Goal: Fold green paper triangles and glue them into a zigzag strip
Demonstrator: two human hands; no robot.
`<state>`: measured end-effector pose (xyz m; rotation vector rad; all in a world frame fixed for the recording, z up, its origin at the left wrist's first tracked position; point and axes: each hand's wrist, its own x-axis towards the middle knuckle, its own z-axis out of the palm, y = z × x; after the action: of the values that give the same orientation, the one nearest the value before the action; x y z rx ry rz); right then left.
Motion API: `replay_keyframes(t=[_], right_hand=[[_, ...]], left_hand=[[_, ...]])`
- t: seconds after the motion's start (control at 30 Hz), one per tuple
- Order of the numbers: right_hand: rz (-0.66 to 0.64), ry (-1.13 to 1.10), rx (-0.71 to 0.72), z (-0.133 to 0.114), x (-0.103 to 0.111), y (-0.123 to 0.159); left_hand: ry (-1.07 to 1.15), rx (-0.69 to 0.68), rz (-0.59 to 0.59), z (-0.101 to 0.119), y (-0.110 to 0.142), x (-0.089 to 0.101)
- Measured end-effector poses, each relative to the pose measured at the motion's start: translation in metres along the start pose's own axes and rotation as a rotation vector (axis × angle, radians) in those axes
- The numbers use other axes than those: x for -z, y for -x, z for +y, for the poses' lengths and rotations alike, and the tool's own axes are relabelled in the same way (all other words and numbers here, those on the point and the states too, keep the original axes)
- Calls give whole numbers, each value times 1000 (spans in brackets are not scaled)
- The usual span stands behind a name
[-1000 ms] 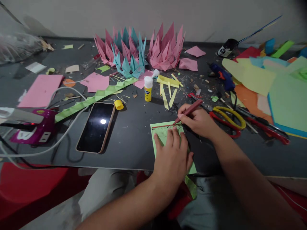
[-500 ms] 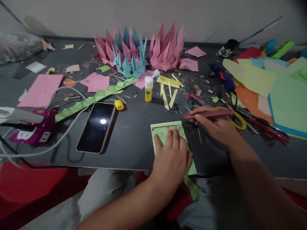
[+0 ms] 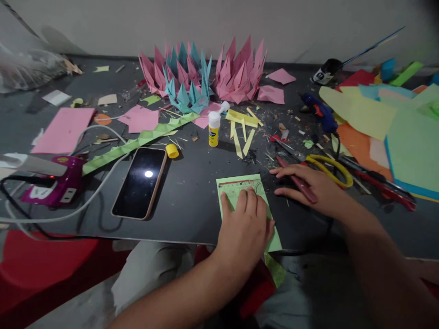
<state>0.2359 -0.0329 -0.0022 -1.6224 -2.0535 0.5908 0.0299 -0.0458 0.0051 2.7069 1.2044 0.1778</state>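
Observation:
My left hand [image 3: 243,224] lies spread over a clear ruler [image 3: 236,186] with a red strip, pressing it on a pale green sheet of paper [image 3: 224,179] near the table's front edge. Just right of the sheet, my right hand [image 3: 315,189] holds a red pen [image 3: 302,185] loosely, slanting across between the index finger and thumb. The pen's narrow end points up and left, away from the paper. Beyond that hand lie scissors with yellow handles [image 3: 345,177].
A glue bottle [image 3: 213,130], yellow paper strips [image 3: 238,141] and a phone [image 3: 140,183] lie ahead and left. Pink and blue folded-paper pieces [image 3: 240,77] stand behind. A purple power socket [image 3: 66,180] with cables is at left, a glue gun [image 3: 320,112] and coloured paper [image 3: 411,151] at right.
My right hand has moved slightly right and down, its fingers loosened. The pen has turned from nearly level to slanting, off the sheet's corner. My left hand stays on the ruler.

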Motion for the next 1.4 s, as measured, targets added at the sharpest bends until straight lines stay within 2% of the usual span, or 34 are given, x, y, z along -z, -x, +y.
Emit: replay_keyframes(t=[0.23, 0.37, 0.43, 0.57, 0.73, 1.4], right_hand=[[-17, 76, 69, 5, -1, 4], [-22, 40, 40, -1, -1, 3], [40, -23, -3, -10, -4, 0], [246, -259, -36, -28, -15, -17], [346, -438, -124, -31, -30, -37], [343, -486, -124, -22, -36, -40]], left_hand=[[13, -12, 16, -3, 2, 0], [15, -10, 22, -5, 4, 0], [13, -10, 26, -5, 4, 0], [5, -9, 11, -4, 4, -2], [3, -9, 1, -5, 3, -3], [29, -12, -2, -5, 2, -3]])
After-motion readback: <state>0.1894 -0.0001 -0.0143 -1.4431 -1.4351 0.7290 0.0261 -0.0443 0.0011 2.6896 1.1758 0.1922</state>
